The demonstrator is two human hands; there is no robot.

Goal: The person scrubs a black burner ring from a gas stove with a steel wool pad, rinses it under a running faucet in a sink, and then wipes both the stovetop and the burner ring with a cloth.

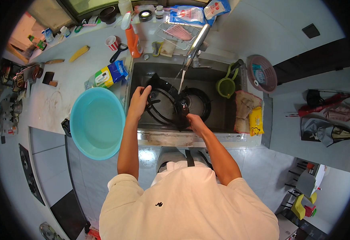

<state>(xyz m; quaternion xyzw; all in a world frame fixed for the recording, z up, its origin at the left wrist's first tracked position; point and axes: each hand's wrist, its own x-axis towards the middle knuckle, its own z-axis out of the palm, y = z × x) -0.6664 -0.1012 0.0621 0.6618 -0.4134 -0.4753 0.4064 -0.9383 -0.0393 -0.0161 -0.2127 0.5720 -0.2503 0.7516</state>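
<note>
My left hand pinches the left edge of a black plastic part with a large round opening. My right hand grips the same part at its lower right, near the front wall of the sink. The part is held tilted inside the basin. Water runs from the chrome tap onto or just beside its right side. Partly hidden behind it, a black ring lies on the basin floor around the drain.
Left of the sink, a turquoise basin holds water and overhangs the counter's front edge. Behind it lie a wipes pack and an orange spray bottle. At right are a green strainer, cloths and a yellow packet.
</note>
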